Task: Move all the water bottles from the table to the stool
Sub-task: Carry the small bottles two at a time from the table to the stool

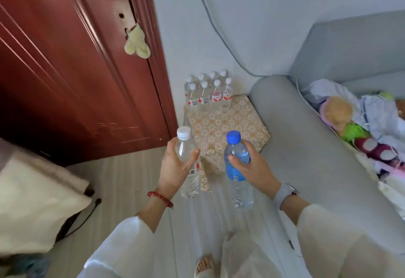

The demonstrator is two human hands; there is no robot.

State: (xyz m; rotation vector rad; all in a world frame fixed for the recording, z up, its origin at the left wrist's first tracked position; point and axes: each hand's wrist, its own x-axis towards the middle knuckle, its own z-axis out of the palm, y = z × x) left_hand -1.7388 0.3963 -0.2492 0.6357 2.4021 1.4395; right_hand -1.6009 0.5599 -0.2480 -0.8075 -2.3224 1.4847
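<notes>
My left hand [175, 166] grips a clear water bottle with a white cap [190, 181], held upright in the air. My right hand [252, 167] grips a water bottle with a blue cap and blue label [237, 181], also upright. Both bottles hang above the floor just in front of a low stool with a floral yellow cover [230, 124]. Several white-capped bottles with red labels [208, 93] stand in rows at the stool's far edge, against the wall.
A dark red wooden door [76, 69] stands left of the stool. A grey sofa [306, 146] with soft toys and clothes [361, 124] runs along the right. A cream cushion [32, 201] lies at lower left. My sandalled foot [205, 266] shows on the pale floor.
</notes>
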